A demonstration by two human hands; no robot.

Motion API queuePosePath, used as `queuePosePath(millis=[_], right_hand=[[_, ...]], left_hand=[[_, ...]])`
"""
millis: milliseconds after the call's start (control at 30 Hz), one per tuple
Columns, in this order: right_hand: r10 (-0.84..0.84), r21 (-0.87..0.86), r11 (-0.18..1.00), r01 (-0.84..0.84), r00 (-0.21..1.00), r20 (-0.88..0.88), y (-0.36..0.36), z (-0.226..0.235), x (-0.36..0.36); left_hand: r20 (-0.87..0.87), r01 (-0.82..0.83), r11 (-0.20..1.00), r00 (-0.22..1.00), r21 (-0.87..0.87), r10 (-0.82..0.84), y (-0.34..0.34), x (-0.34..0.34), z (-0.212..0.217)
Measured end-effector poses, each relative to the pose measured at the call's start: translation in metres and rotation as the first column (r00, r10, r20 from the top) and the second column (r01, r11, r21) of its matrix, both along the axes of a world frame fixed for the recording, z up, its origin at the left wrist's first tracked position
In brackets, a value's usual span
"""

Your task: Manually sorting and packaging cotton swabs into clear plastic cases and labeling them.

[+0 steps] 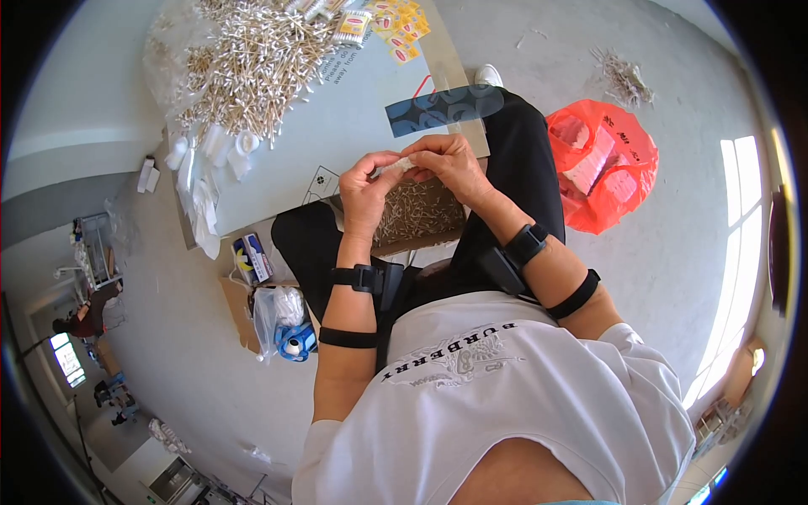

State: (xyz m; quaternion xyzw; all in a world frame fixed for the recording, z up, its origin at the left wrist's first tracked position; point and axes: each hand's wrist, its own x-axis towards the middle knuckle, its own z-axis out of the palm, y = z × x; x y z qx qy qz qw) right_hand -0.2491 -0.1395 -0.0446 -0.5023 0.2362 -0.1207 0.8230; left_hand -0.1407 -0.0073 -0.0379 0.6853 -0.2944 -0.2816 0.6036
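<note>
My left hand and my right hand meet over my lap. Between their fingertips they pinch a small bundle of cotton swabs, its white tips showing in a row; the rest of it is hidden by the fingers. Right below them, between my thighs, an open cardboard box holds many loose cotton swabs. A dark translucent strip with round shapes lies at the table corner just beyond my right hand.
On the table are a big heap of cotton swabs, a filled pack and yellow cards. A red plastic bag with pink packs stands on the floor at right. An open carton with bags sits at left.
</note>
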Motion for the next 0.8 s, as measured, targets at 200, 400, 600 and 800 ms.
queuePosePath(millis=[200, 400, 600, 800], right_hand=[[0.016, -0.107, 0.994, -0.016, 1.000, -0.001, 0.003, -0.005, 0.003], [0.028, -0.043, 0.999, -0.029, 1.000, -0.011, -0.003, -0.002, 0.000], [0.050, 0.147, 0.987, -0.065, 0.993, 0.104, -0.012, 0.003, -0.004], [0.080, -0.163, 0.985, -0.048, 0.978, 0.195, -0.006, 0.013, -0.002]], left_hand=[[-0.301, -0.062, 0.989, 0.953, -0.132, 0.019, 0.000, 0.003, -0.003], [-0.235, 0.006, 0.988, 0.971, -0.156, -0.043, -0.003, 0.000, 0.005], [0.192, -0.034, 0.999, 0.981, -0.006, 0.035, 0.003, -0.006, 0.010], [0.293, -0.008, 1.000, 0.956, -0.016, 0.012, 0.000, -0.008, 0.025]])
